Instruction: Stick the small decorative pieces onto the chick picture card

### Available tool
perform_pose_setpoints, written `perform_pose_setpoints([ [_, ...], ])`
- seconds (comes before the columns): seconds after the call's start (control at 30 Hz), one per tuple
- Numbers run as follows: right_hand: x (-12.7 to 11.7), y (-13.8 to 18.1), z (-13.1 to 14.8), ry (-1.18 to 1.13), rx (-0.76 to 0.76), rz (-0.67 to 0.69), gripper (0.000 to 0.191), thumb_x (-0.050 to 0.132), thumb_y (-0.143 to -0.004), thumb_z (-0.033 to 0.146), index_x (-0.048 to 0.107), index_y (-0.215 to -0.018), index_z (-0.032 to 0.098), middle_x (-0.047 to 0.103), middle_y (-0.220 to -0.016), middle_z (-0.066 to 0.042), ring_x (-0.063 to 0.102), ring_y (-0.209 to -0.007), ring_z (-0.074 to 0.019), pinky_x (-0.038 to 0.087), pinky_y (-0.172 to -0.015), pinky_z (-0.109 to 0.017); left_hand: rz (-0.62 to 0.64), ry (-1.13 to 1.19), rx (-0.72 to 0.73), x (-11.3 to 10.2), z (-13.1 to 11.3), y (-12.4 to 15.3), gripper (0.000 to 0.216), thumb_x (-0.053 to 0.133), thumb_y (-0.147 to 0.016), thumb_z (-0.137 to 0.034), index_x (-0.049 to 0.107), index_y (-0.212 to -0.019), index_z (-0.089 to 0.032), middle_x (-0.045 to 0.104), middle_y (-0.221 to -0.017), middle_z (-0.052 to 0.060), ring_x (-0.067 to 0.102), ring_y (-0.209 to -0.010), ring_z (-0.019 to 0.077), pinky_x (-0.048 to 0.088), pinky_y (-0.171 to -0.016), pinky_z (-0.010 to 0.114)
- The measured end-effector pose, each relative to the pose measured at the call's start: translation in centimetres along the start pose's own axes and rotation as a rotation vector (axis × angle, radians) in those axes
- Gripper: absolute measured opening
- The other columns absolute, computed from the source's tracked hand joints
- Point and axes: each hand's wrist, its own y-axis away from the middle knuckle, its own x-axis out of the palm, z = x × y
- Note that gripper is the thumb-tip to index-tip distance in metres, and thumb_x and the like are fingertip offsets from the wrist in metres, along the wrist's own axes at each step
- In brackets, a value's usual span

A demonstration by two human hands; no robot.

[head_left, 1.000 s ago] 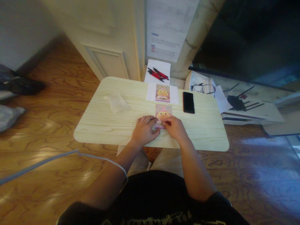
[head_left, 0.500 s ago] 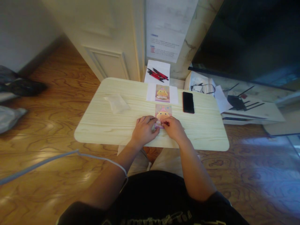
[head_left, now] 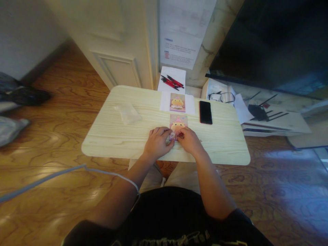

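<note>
The person bends both hands over the card (head_left: 178,121), which lies near the front edge of the table (head_left: 105,136). The left hand (head_left: 158,142) rests at the card's left side, fingers curved, thumb apart from them. The right hand (head_left: 190,140) bunches its fingertips over the card's lower part; from here I can't tell whether they pinch anything. Just behind lies a matching picture (head_left: 177,101) on white paper (head_left: 190,104), with a phone (head_left: 205,112) to its right.

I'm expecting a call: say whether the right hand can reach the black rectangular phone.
Probably yes: nothing visible blocks the right hand, over the pink printed card, from the phone.
</note>
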Motion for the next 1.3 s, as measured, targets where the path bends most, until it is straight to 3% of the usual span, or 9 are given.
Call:
perform_pose_setpoints([
  [0.17, -0.9, 0.1, 0.5, -0.132, 0.027, -0.025, 0.009, 0.067, -0.089, 0.017, 0.068, -0.095, 0.023, 0.072, -0.092, 0.0, 0.066, -0.084, -0.0175, 0.051, -0.081, -0.031, 0.009, -0.002, -0.001, -0.2, 0.0, 0.0, 0.042, 0.062, -0.091, -0.04, 0.067, -0.13, -0.024, 0.067, -0.128, 0.009, 0.057, -0.122, 0.0302, 0.042, -0.103, 0.049],
  [0.27, -1.4, 0.0, 0.5, -0.199, -0.022, -0.066, 0.013, 0.063, -0.091, 0.016, 0.07, -0.099, 0.023, 0.072, -0.1, -0.002, 0.067, -0.091, -0.0178, 0.051, -0.086, -0.031, 0.017, 0.0, -0.007, -0.2, -0.1, 0.0, 0.041, 0.062, -0.091, -0.039, 0.067, -0.129, -0.026, 0.066, -0.129, 0.008, 0.057, -0.122, 0.0302, 0.043, -0.102, 0.049],
  [0.43, -1.6, -0.4, 0.7, -0.179, -0.096, -0.004, 0.025, 0.058, -0.09, 0.007, 0.074, -0.101, 0.022, 0.072, -0.109, -0.004, 0.066, -0.106, -0.0179, 0.049, -0.099, -0.032, 0.015, 0.006, -0.012, -0.3, -0.1, 0.0, 0.042, 0.061, -0.091, -0.039, 0.066, -0.131, -0.026, 0.066, -0.129, 0.009, 0.056, -0.121, 0.0308, 0.042, -0.102, 0.049],
  [0.67, -0.6, -1.0, 1.4, -0.129, -0.052, 0.082, 0.024, 0.06, -0.088, 0.006, 0.071, -0.098, 0.024, 0.075, -0.098, 0.001, 0.067, -0.091, -0.0174, 0.05, -0.086, -0.029, 0.019, 0.007, -0.012, -0.3, -0.2, 0.0, 0.042, 0.062, -0.09, -0.038, 0.067, -0.129, -0.026, 0.066, -0.128, 0.009, 0.056, -0.122, 0.0316, 0.042, -0.102, 0.05],
  [1.17, -0.8, -0.8, 0.6, -0.134, -0.043, 0.092, 0.031, 0.058, -0.087, 0.001, 0.073, -0.101, 0.025, 0.076, -0.106, 0.0, 0.068, -0.1, -0.0181, 0.051, -0.094, -0.032, 0.023, 0.015, -0.017, -0.3, -0.2, 0.0, 0.042, 0.062, -0.09, -0.038, 0.066, -0.131, -0.027, 0.066, -0.128, 0.009, 0.056, -0.122, 0.0311, 0.042, -0.103, 0.05],
  [1.3, -0.7, -0.8, 0.3, -0.075, -0.098, 0.026, 0.032, 0.057, -0.087, 0.0, 0.073, -0.105, 0.022, 0.071, -0.111, -0.004, 0.064, -0.109, -0.0191, 0.049, -0.101, -0.033, 0.021, 0.014, -0.016, -0.3, -0.2, 0.0, 0.043, 0.062, -0.09, -0.038, 0.066, -0.131, -0.026, 0.066, -0.128, 0.009, 0.056, -0.121, 0.031, 0.042, -0.103, 0.049],
])
